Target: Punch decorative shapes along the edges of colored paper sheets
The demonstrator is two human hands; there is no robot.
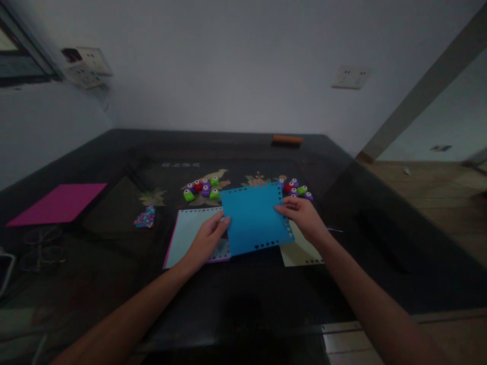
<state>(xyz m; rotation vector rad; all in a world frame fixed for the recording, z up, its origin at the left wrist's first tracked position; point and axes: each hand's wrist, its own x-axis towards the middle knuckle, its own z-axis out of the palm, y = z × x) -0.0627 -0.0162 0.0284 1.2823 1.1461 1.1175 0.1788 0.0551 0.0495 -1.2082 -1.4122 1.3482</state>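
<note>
A blue paper sheet [254, 218] with small shapes punched along its edges is held over the dark table [114, 152]. My left hand [208, 239] pinches its left edge and my right hand [303, 215] pinches its right edge. Under it lie a light blue sheet [188, 230] on a pink one, and a cream sheet [300, 253] at the right. Two clusters of small craft punches sit behind: one left [202, 188], one right [296, 189].
A magenta sheet [61, 203] lies at the far left. A small pile of punched confetti [145, 217] sits left of the sheets. Eyeglasses [40, 248] rest near the left front. An orange object [287, 139] lies at the table's far edge. Wall sockets [350, 77] are behind.
</note>
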